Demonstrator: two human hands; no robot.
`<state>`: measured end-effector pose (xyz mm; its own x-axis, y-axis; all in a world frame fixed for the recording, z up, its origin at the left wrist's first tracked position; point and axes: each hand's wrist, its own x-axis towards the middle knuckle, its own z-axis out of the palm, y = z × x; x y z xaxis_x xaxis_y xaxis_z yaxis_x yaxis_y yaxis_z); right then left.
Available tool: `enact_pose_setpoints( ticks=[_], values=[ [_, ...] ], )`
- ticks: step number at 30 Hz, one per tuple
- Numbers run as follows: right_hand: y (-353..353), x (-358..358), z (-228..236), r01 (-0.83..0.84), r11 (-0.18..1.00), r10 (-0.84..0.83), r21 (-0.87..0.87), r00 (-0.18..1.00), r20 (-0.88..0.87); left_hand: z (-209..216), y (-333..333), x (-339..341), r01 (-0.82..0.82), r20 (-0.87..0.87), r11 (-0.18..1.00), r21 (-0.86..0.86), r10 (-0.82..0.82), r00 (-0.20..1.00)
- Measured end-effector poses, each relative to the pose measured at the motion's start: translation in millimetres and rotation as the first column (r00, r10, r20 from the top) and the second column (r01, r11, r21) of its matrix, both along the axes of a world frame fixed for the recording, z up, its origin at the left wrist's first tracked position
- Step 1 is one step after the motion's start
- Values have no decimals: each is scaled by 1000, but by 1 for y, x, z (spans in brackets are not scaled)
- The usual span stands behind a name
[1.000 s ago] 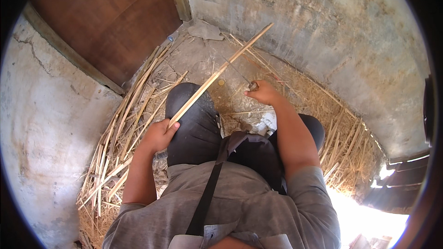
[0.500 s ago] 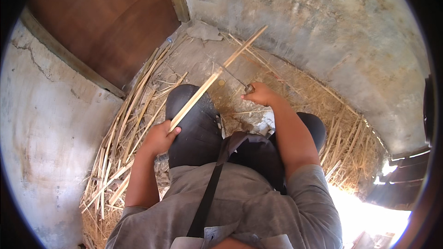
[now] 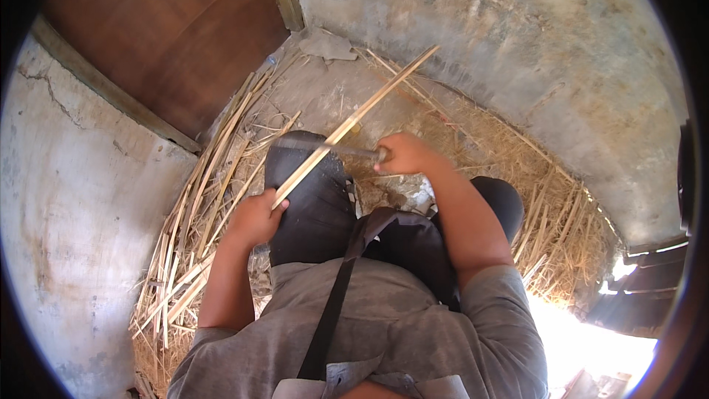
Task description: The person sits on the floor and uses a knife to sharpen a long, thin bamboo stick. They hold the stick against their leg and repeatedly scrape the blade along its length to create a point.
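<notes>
My left hand point(image 3: 256, 218) is closed round the near end of a long, pale split bamboo strip point(image 3: 359, 114), beside my left knee. The strip slants up and away to the right, its far end near the back wall. My right hand point(image 3: 405, 154) grips the handle of a knife point(image 3: 353, 150). Its blade lies across the strip, pointing left over my left knee, and is blurred toward the tip. Whether the edge bites into the strip, I cannot tell.
Long cut strips point(image 3: 193, 196) lie heaped along the left wall. Shavings and more pieces point(image 3: 557, 214) cover the ground at right. A brown door panel point(image 3: 170, 37) stands at the far left, and a stained plaster wall point(image 3: 502, 52) curves round the back.
The knife has moved toward me along the strip, and its blade has swung from pointing up-left to lying nearly level. The strip's far end has shifted slightly right. My left hand stays put.
</notes>
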<state>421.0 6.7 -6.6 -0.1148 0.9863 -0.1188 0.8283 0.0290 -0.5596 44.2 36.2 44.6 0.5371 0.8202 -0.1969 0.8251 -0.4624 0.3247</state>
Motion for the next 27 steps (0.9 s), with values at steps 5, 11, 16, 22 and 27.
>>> enact_pose_setpoints(
  ticks=[5,11,16,22,27],
  values=[
    [13,52,-42,475,816,-577,-328,691,-435,5,2,1,-15,1,997,-75,15,1000],
    [11,48,-40,393,879,-465,-270,829,-310,8,4,5,-16,13,995,-101,17,1000],
    [4,-3,-3,-18,999,18,-27,1000,8,-2,5,-2,-4,1,997,-75,4,1000],
    [6,28,-19,268,956,-288,-120,935,-208,-6,14,-7,-6,83,977,-214,24,996],
    [2,51,-9,520,802,-595,-294,742,-310,0,16,-4,-13,77,974,-225,32,997]
  ],
)
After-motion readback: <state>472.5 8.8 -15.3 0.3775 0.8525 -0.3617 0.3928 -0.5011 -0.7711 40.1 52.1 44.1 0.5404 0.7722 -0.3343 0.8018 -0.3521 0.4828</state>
